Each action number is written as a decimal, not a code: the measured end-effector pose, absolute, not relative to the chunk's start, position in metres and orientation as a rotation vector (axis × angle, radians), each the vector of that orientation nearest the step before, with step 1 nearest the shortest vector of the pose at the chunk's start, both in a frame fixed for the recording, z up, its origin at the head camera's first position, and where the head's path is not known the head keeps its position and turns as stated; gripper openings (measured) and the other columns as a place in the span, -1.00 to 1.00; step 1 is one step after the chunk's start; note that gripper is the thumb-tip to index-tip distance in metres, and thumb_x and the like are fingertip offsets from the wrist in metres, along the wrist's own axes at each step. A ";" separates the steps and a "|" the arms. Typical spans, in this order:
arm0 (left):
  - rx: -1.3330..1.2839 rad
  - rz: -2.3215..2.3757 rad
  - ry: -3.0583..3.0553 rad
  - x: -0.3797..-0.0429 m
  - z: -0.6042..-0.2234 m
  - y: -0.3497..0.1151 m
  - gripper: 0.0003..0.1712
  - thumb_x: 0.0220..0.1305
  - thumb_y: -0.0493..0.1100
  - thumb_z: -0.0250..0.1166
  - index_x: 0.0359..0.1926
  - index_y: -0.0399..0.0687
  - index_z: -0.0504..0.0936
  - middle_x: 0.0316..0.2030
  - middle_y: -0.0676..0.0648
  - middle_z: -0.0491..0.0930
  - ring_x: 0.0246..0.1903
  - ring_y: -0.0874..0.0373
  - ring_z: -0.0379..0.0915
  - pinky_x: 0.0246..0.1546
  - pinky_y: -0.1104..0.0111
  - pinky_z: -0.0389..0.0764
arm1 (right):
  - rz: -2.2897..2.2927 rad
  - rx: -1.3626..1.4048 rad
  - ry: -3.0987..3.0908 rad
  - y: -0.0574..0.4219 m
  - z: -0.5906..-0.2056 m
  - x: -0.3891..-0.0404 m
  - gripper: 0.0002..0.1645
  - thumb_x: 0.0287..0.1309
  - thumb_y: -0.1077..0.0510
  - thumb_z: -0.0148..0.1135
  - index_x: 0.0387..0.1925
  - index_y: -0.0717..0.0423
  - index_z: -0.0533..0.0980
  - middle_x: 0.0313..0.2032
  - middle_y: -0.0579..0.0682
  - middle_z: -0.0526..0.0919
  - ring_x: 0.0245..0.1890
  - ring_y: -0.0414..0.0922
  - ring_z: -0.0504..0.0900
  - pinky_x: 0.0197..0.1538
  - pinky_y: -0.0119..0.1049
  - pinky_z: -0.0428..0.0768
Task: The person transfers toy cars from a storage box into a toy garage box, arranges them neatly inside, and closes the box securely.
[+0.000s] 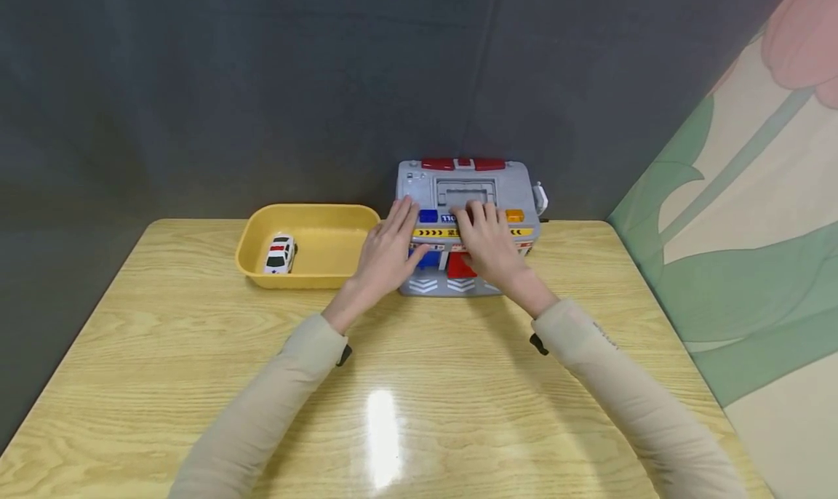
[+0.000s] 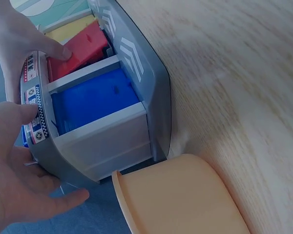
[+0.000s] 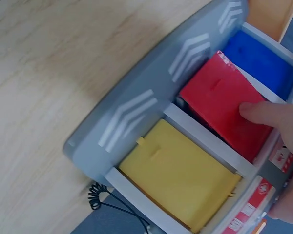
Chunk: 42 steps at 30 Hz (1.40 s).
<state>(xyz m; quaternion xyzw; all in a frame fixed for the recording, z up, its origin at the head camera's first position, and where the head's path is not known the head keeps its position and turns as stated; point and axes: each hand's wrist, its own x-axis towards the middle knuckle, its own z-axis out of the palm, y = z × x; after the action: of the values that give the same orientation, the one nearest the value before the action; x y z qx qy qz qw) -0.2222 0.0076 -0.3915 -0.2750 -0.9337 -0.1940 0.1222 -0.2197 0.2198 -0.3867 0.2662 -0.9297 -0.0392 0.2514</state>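
A grey toy garage [image 1: 419, 182] stands at the table's back edge. Its front has a blue door [image 2: 95, 100], a red door [image 3: 224, 105] and a yellow door [image 3: 178, 173]. The red one is tilted out of its frame; the other two sit within theirs. My left hand [image 1: 388, 252] rests on the garage's left corner, fingers straight along the roof and thumb at the front edge. With bent fingers over the roof's front edge, my right hand [image 1: 487, 244] grips the garage, its thumb [image 3: 259, 113] pressing on the red door.
Left of the garage is a yellow tray [image 1: 327, 270] with a white toy police car [image 1: 279, 254] inside. A black coiled cord [image 3: 96, 196] hangs at the garage's right end. Dark cloth [image 1: 327, 106] rises behind the wooden table [image 1: 452, 404]; a flower-patterned panel [image 1: 740, 281] borders the right.
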 end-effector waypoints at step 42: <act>-0.775 -0.625 -2.721 -0.215 -0.393 0.003 -0.18 0.38 0.13 0.13 0.46 -0.20 0.11 0.49 -0.17 -0.09 0.46 0.00 -0.25 0.23 -0.04 0.32 | -0.021 0.643 -2.423 0.213 -0.401 -0.223 -0.25 -0.08 0.25 0.48 0.16 0.18 0.35 -0.01 0.29 0.37 -0.18 0.19 0.31 -0.22 -0.03 0.36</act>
<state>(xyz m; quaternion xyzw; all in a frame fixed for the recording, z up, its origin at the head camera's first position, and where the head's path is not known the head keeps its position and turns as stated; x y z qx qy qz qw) -0.2151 0.0029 -0.3928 -0.2656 -0.9321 -0.2141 0.1218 -0.2230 0.2133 -0.4012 0.2437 -0.9182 -0.0080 0.3122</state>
